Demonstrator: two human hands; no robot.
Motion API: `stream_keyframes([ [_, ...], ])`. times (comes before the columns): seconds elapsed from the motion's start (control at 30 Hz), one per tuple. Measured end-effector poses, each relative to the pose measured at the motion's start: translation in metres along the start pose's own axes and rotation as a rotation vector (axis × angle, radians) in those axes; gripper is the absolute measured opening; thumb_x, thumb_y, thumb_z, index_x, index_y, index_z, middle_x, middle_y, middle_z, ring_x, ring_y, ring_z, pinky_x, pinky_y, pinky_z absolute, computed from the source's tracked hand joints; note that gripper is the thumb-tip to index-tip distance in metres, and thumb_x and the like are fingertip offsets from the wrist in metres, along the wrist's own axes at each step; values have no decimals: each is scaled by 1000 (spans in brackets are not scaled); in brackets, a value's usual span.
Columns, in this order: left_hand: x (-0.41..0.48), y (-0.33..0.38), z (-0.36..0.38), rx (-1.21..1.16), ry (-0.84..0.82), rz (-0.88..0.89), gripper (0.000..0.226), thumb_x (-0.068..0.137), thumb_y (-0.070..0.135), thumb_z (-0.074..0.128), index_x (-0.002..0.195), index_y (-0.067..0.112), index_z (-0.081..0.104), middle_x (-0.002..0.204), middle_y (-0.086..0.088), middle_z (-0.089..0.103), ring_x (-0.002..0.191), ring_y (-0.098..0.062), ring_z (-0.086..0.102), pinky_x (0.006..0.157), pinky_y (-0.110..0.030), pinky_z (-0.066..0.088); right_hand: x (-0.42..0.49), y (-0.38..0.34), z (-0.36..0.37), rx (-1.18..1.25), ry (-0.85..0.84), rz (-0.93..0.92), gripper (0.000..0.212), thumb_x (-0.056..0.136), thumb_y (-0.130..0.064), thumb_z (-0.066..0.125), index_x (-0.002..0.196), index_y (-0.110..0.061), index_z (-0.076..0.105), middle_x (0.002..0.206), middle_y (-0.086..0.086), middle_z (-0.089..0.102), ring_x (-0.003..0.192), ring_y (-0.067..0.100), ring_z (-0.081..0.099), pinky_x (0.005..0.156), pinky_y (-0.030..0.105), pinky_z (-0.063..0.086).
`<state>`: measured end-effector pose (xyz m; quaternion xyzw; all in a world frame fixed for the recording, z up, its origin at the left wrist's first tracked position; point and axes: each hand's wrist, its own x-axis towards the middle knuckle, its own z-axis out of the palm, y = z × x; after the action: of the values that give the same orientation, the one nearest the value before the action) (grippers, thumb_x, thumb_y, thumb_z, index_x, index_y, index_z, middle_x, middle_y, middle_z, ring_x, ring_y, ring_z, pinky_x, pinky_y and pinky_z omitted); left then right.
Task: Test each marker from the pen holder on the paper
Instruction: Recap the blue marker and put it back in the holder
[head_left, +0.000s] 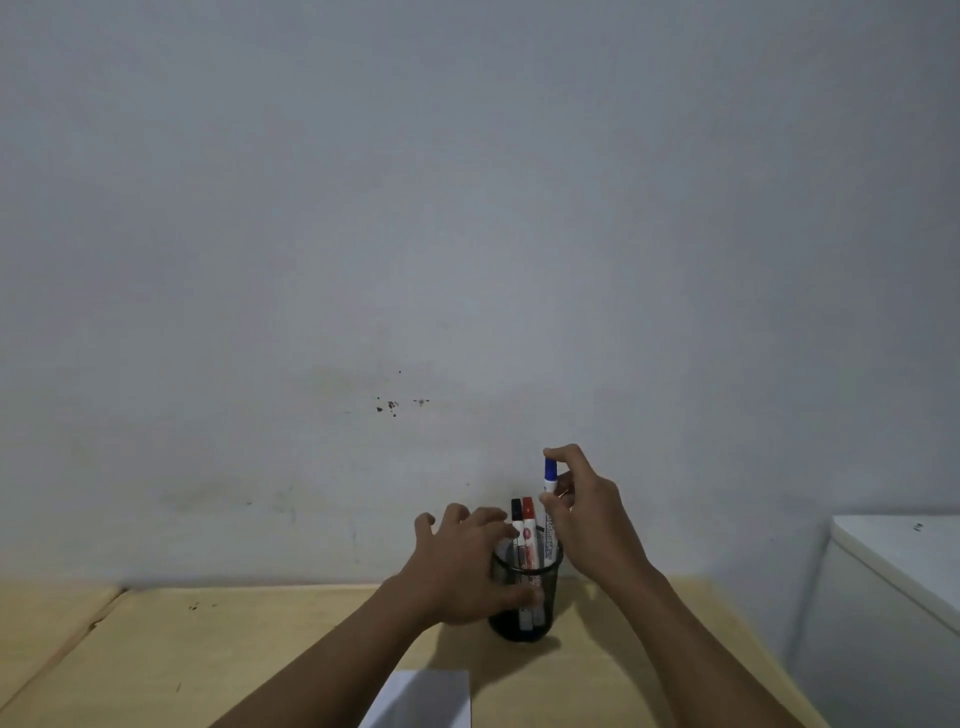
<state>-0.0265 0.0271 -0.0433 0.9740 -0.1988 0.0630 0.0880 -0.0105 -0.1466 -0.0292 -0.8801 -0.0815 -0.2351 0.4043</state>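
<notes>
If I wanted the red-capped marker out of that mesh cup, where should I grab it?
Probably pinch the red-capped marker by its cap end from above. It stands nearly upright in the black mesh pen holder, so only its top clears the rim. The dark-capped marker stands close on its left, so fingers fit better front and back. The right hand grips the blue-capped marker likewise.

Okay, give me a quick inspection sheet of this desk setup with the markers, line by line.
Surface: wooden table, a few small dark specks.
Job's things: black mesh pen holder upright; black-capped marker and red-capped marker inside; blue-capped marker raised partway out; paper at the near edge.
Clutter: nothing seen.
Hands: left hand steadies the holder; right hand pinches the blue-capped marker.
Cables: nothing seen.
Surroundings: scuffed pale wall; white cabinet at right.
</notes>
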Motion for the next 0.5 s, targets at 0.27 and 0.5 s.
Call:
stream_keyframes([
  [0.27,11,-5,20,-23,-73,25,82,77,74,55,146,33,38,159,8,30,143,-23,22,111,-64,3,6,29,27,-92,-47,114,33,96,-8,58,122,-29,54,83,-2,64,67,12,65,57,35,58],
  [0.5,14,-6,24,-16,-56,37,80,76,73,56,143,32,42,159,7,29,142,-22,23,112,-65,2,6,33,35,-118,-47,169,36,95,-21,66,130,-21,63,114,2,73,83,13,66,72,27,59],
])
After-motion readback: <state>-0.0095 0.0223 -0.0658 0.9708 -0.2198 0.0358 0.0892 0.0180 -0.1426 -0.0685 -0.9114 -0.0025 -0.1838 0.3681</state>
